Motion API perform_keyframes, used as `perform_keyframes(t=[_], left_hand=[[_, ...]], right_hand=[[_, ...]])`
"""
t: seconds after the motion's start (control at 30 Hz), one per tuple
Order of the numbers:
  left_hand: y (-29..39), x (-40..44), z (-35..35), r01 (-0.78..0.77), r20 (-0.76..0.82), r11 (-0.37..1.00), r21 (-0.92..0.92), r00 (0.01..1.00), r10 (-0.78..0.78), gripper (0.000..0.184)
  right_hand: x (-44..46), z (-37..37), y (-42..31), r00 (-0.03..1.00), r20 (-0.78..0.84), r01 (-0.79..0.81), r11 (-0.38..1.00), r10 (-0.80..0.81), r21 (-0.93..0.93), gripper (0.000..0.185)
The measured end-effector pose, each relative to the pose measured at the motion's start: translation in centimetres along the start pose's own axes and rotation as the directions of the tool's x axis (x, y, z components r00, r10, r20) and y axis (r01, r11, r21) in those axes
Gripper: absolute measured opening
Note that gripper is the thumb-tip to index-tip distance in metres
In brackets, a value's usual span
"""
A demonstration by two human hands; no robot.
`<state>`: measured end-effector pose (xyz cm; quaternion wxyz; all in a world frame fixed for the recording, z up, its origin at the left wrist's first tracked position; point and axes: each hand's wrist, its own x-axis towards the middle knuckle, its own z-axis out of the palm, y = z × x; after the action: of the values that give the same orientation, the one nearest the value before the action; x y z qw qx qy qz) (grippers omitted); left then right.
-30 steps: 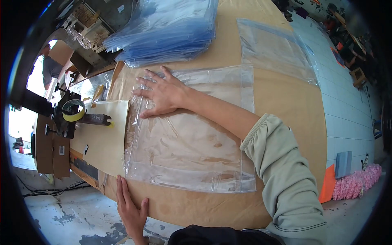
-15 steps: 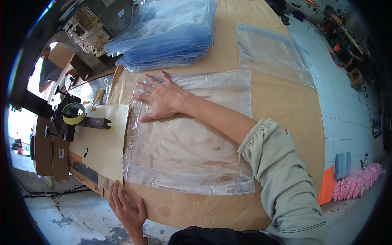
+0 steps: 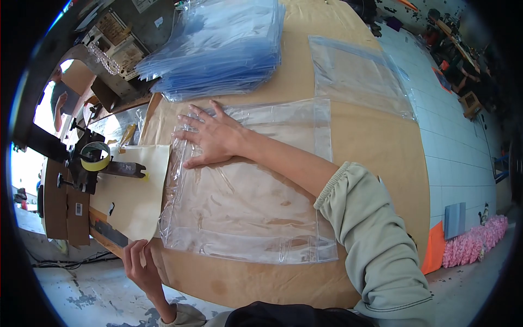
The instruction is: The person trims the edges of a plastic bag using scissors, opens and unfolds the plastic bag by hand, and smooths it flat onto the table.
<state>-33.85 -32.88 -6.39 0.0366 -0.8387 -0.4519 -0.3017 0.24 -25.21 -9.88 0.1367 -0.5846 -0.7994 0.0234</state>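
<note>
My right hand point(image 3: 213, 136) lies flat with fingers spread on the upper left part of a clear plastic bag point(image 3: 256, 207), which is spread over brown paper. My left hand point(image 3: 143, 268) is at the near edge of a cream sheet point(image 3: 136, 204), its fingers curled and closed on the sheet's lower corner. That corner bends slightly at the fingertips. Along its right side the sheet meets the bag's wrinkled left edge. Above the sheet reaches a dark metal machine arm point(image 3: 124, 169) with a roll of yellowish tape point(image 3: 96, 157) on it.
A tall stack of bluish clear plastic sheets point(image 3: 218, 54) stands at the back. Another clear plastic bag point(image 3: 357, 76) lies at the back right of the brown-paper-covered table point(image 3: 381, 147). Cardboard boxes point(image 3: 76, 212) are at the left. Another person point(image 3: 61, 103) shows at the far left.
My left hand has shifted left along the near edge of the cream sheet, and its fingers have closed on the corner. My right hand stays pressed on the bag; the view has shifted slightly.
</note>
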Motion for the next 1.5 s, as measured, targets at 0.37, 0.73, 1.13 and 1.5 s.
perform_keyframes(t=[0.37, 0.73, 1.13, 1.5], left_hand=[[0.2, -2.2, 0.2, -0.255, 0.06, 0.953, 0.163, 0.967, 0.249, 0.013], [0.7, -2.6, 0.0, -0.113, 0.207, 0.972, 0.208, 0.976, 0.069, 0.028], [-1.3, 0.1, 1.3, -0.012, 0.256, 0.999, 0.049, 0.967, -0.001, 0.05], [-3.4, 3.9, 1.9, -0.224, 0.24, 0.971, -0.082, 0.941, 0.237, 0.047]], right_hand=[[-0.1, -0.3, -0.2, 1.0, 0.023, -0.008, 1.0, 0.008, 0.027, 0.082], [-0.1, -0.3, -0.2, 1.0, 0.012, -0.014, 0.999, 0.013, 0.04, 0.082], [0.1, -0.3, -0.1, 0.999, 0.03, -0.023, 0.999, 0.021, 0.045, 0.085], [0.2, -0.2, -0.1, 0.999, 0.028, -0.025, 0.999, 0.024, 0.04, 0.085]])
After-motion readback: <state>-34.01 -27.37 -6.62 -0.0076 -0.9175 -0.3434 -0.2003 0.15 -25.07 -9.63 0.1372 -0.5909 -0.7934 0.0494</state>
